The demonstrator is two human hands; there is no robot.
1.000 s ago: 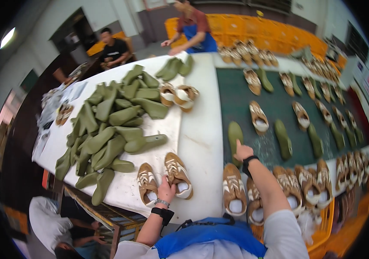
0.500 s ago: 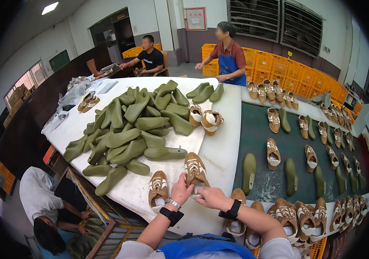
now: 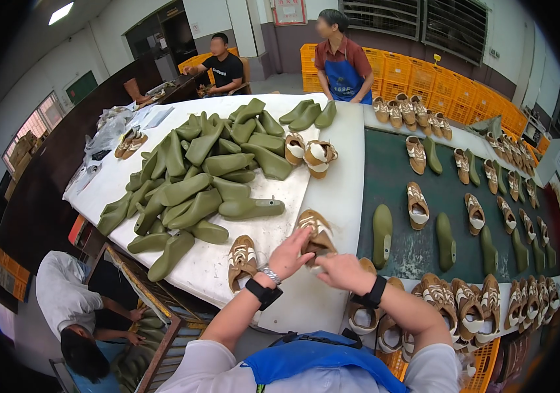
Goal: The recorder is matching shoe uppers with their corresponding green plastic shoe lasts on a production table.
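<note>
A brown suede sneaker with white laces stands on the white table in front of me, toe pointing away. My left hand grips it along its left side, thumb by the opening. At the heel, the closed fingers of my right hand pinch the collar; the fingertips are partly hidden. A second brown sneaker rests just left of my left hand. Beyond lies a large heap of green shoe lasts, with a pair of brown sneakers at its right edge.
On my right a green conveyor belt carries sneakers and lasts in rows. Several sneakers line its near ledge. Yellow crates stack along the wall. One person stands across the table, another sits behind, and a third bends at lower left.
Both hands and the sneaker have shifted right, and the sneaker has tilted. Its interior now looks dark where a pale lining showed. The person across the table has lowered an outstretched arm.
</note>
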